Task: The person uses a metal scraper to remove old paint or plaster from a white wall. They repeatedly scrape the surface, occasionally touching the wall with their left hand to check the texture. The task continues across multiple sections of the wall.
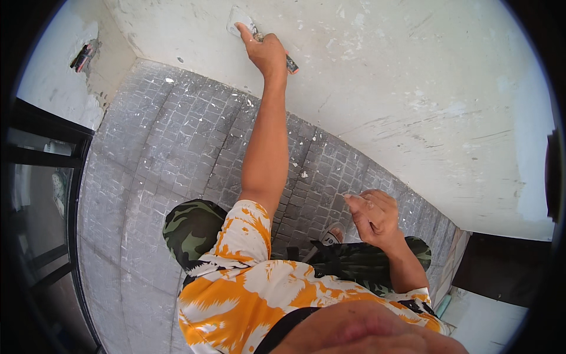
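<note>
So the scraper (240, 17) is up against the wall (401, 76), out toward the wall's left corner and a bit above its lower edge, blade pointing up-left and the handle end poking out past the palm. Left hand (266, 54) is clamped round the handle, thumb laid forward by the blade, arm nearly straight. I'd guess the step here is scraping or smoothing that patch, tho I can't tell from this angle if the blade edge is actually biting. Next move imo calls for a low blade angle and steady pressure, plus a step closer since that reach looks long. Right hand (375, 217) is just curled in front of the right knee, can't tell if fingertips and thumb meet or pinch anything small. White flecks (170, 80) are scattered on the grey paved floor (159, 141), lots of them near the edge where it meets the wall. Further left there's a ragged hole (84, 57) in the side wall, then a black door frame (50, 121)
</note>
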Demonstrator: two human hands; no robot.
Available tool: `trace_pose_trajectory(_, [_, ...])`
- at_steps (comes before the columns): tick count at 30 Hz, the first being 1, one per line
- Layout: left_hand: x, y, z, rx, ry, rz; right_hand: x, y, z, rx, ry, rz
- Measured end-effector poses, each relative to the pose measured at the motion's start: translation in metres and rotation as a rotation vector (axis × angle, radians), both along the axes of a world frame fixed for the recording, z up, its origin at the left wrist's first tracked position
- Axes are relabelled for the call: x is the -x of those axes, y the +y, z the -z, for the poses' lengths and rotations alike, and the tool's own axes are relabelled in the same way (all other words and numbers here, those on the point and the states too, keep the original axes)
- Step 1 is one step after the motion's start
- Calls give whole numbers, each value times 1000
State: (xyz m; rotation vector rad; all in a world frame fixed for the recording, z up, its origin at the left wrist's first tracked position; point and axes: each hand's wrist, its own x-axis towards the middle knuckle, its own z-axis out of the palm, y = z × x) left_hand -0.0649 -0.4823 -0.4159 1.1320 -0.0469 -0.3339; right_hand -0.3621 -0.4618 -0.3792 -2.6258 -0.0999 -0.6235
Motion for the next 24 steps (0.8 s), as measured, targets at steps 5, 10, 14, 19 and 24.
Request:
trace_pose_trajectory(5, [71,-39,18,-278,-688,-55,-4,0,-5,51,103,-45])
trace_pose_trajectory(10, [41,-14,0,-55,59,131,-5,-2,-8,-36,36,16])
trace_pose_trajectory(14, [117,-67,49,-384,-652,-73,-5,-1,-15,-6,20,-52])
trace_pose_trajectory(19, [101,-91,71,-141,-365,18,0,-5,-16,12,17,-8])
trace_pose_trajectory(24, [116,-97,101,-309,-647,-81,8,-13,-12,-14,72,-11])
